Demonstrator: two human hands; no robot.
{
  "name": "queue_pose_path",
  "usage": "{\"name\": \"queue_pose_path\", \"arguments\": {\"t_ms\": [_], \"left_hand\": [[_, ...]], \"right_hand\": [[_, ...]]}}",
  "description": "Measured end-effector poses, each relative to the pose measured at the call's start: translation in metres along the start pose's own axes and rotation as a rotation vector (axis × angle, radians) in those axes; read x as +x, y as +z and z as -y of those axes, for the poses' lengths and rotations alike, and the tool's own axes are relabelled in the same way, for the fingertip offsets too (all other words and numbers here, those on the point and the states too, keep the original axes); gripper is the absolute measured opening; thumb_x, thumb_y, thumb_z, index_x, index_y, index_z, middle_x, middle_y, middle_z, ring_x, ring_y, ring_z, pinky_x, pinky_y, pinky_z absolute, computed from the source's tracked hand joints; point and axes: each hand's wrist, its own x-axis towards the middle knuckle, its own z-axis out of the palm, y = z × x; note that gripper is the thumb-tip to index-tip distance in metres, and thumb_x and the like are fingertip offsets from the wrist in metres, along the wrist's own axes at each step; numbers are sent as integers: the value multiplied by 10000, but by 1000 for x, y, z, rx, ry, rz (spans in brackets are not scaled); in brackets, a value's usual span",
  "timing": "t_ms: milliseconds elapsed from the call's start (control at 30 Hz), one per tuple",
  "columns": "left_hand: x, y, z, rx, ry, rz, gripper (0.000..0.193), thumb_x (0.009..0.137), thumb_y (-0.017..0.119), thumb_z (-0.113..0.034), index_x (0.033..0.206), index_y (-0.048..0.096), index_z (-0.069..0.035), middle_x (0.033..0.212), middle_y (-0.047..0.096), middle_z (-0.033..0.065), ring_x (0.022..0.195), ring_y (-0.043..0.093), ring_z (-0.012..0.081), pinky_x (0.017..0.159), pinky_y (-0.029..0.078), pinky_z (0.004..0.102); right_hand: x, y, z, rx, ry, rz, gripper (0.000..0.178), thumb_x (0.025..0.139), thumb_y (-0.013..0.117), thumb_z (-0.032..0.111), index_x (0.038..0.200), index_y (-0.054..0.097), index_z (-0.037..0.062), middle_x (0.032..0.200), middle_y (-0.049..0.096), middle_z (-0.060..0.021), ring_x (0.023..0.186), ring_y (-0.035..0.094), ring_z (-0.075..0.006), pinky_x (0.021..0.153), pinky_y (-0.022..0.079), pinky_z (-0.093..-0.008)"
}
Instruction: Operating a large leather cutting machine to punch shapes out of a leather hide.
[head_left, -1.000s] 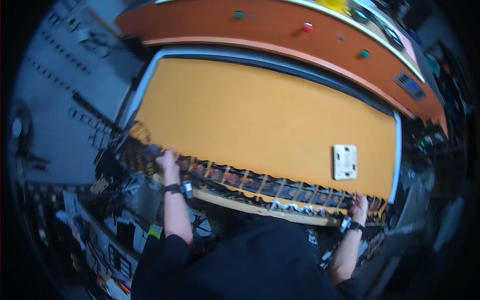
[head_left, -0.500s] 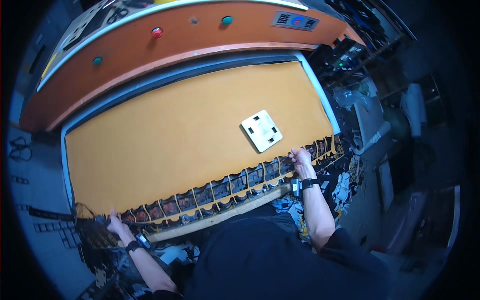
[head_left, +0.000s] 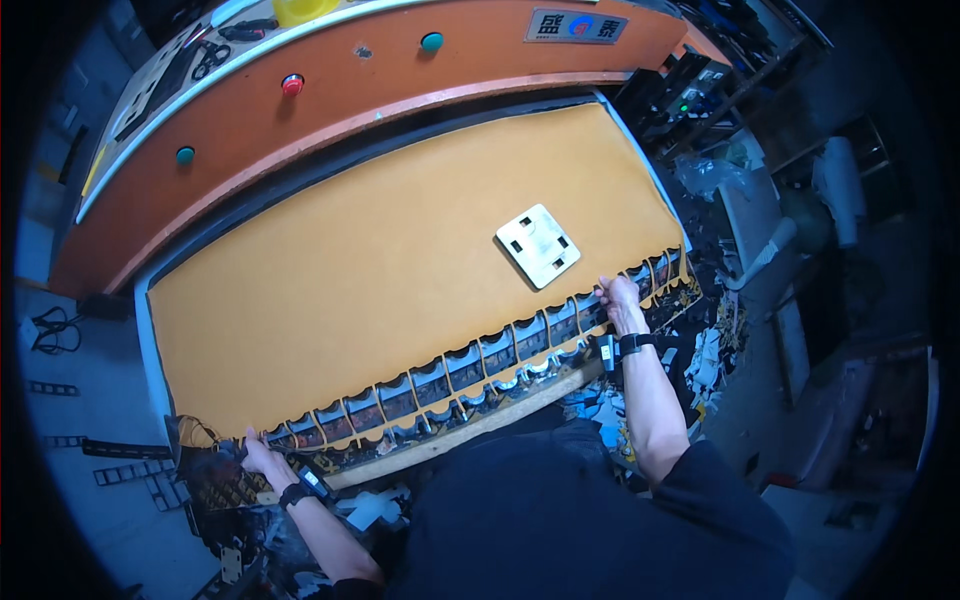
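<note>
A large tan sheet (head_left: 380,270), likely leather-like, covers the bed of an orange machine. Along its near edge runs a row of cut-out openings with thin strips (head_left: 474,352) between them. My left hand (head_left: 260,455) pinches the sheet's near left corner area. Close to the right end of that edge, my right hand (head_left: 622,297) is closed on the cut border with fingertips together. A pale square block with several dark slots (head_left: 540,247) lies on the sheet, just beyond my right hand.
The orange machine front (head_left: 330,120) spans the far side, with a red button (head_left: 292,85) and green buttons (head_left: 432,42). Scissors (head_left: 211,60) lie on its top. Offcut scraps (head_left: 705,370) litter the floor at right. Black ladder-like waste strips (head_left: 130,470) lie at left.
The sheet's far edge now sits closer to the machine, covering the pale strip that showed there. Both hands keep their hold and the block stays on the sheet. The view has shifted slightly.
</note>
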Motion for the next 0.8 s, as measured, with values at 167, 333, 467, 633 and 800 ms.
{"name": "queue_pose_path", "arguments": {"t_ms": [167, 333, 467, 633, 800], "left_hand": [[-21, -4, -1, 44, -2, -45, 250, 1019, 801, -6, 1168, 672, 148, 1158, 783, 219, 953, 790, 262, 854, 682, 427], [-20, 12, 8, 67, -37, 31, 201, 1034, 781, -8, 1182, 709, 108, 1170, 789, 181, 950, 785, 250, 813, 660, 391], [-1, -19, 4, 32, -101, 103, 288, 1037, 823, -129, 1211, 710, 71, 1164, 786, 148, 1009, 765, 224, 820, 636, 350], [-84, 0, -2, -302, -205, 434, 450, 1100, 728, -343, 1421, 687, -29, 1402, 726, 133, 1271, 687, 259, 1039, 601, 402], [-107, -32, -14, -468, -364, 403, 848, 1023, 693, -659, 1563, 587, -14, 1560, 623, 230, 1488, 561, 387, 1240, 454, 564]], "right_hand": [[-1, -8, 3, -10, 3, -1, 53, 1046, 690, -24, 1072, 703, 21, 870, 738, -73, 590, 668, -162, 455, 416, -267], [-4, -30, 2, -15, -65, 57, 57, 1061, 695, -2, 1117, 695, -10, 896, 741, -87, 628, 682, -170, 503, 478, -276], [-34, -40, 25, -822, -510, -32, 286, 1027, 775, 243, 972, 815, -35, 834, 819, -115, 760, 772, -195, 744, 609, -368], [-12, -134, 62, -629, -521, -488, 251, 959, 776, 176, 1135, 814, 2, 947, 846, -135, 870, 815, -265, 829, 618, -409], [72, -176, -2, 300, -74, -781, 266, 916, 848, 239, 995, 782, -5, 851, 718, -86, 647, 647, -157, 569, 516, -323]]}}
